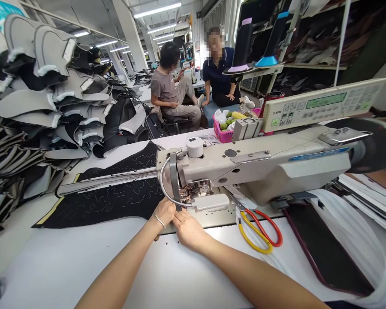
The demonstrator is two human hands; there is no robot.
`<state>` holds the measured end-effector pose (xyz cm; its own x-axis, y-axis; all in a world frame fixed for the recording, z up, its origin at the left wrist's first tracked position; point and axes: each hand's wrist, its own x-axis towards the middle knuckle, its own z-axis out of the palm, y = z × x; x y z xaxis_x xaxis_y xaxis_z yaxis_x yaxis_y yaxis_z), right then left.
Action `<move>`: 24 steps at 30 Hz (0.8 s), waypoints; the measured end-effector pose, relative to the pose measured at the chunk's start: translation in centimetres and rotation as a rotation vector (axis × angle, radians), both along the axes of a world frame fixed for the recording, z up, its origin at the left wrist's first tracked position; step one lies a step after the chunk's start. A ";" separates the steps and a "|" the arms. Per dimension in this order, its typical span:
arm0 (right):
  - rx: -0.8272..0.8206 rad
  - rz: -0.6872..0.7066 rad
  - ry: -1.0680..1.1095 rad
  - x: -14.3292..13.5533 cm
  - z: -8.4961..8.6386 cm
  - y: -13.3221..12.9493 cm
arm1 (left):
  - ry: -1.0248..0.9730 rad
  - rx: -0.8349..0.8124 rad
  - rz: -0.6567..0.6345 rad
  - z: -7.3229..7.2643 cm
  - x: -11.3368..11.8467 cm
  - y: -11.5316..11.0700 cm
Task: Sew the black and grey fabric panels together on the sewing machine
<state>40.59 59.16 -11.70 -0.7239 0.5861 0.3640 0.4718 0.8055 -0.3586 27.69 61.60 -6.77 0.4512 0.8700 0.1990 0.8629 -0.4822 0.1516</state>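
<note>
At the front of a sewing machine (pixel 218 161), my two hands meet just below the needle area. My left hand (pixel 165 213) has its fingers closed at the right end of a black fabric panel (pixel 109 206), which carries light wavy stitching. Close against it, my right hand (pixel 189 230) is closed with bent fingers; what lies between its fingertips is hidden. The panel stretches left across the table, with a long pale rail (pixel 109 180) running over it. The machine head covers the needle and the panel's right end.
Red-and-yellow-handled scissors (pixel 260 229) lie right of my hands, near a dark flat phone-like slab (pixel 328 249). Stacked grey and black cut pieces (pixel 51 103) crowd the left. Behind the machine are a pink basket (pixel 224 135), thread cones (pixel 242 45) and two seated people.
</note>
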 end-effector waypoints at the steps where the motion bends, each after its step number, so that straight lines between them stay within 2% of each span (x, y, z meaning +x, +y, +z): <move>1: 0.011 -0.001 0.005 -0.1 -0.1 0.1 | 0.004 0.005 -0.012 -0.1 -0.1 -0.1; 7: 0.062 0.028 0.043 -0.3 -1.1 0.1 | 0.015 0.059 -0.038 -1.0 -0.7 -0.8; 11: 0.135 0.022 0.124 -0.8 -1.8 0.1 | 0.009 0.248 0.001 -1.8 -0.5 -1.3; 14: 0.256 -0.023 0.181 -1.5 -2.9 0.5 | 0.048 0.486 0.168 -2.8 -0.6 -1.5; 16: 0.358 -0.039 0.190 -2.0 -4.0 1.2 | 0.138 0.542 0.327 -3.6 -1.0 -1.3; 20: 0.477 -0.003 0.116 -2.9 -6.4 3.1 | 0.320 0.521 0.481 -4.8 -2.4 -0.6; 22: 0.482 0.001 0.088 -3.1 -7.0 3.9 | 0.371 0.465 0.519 -4.5 -3.1 -0.6; 24: 0.462 -0.016 0.088 -3.0 -6.9 4.2 | 0.388 0.415 0.536 -3.4 -4.1 -1.4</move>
<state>37.58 63.36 -18.65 -0.6709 0.3587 0.6490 0.4692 0.8831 -0.0030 23.62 60.25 -10.14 0.0946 0.8777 0.4698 0.9486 0.0637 -0.3101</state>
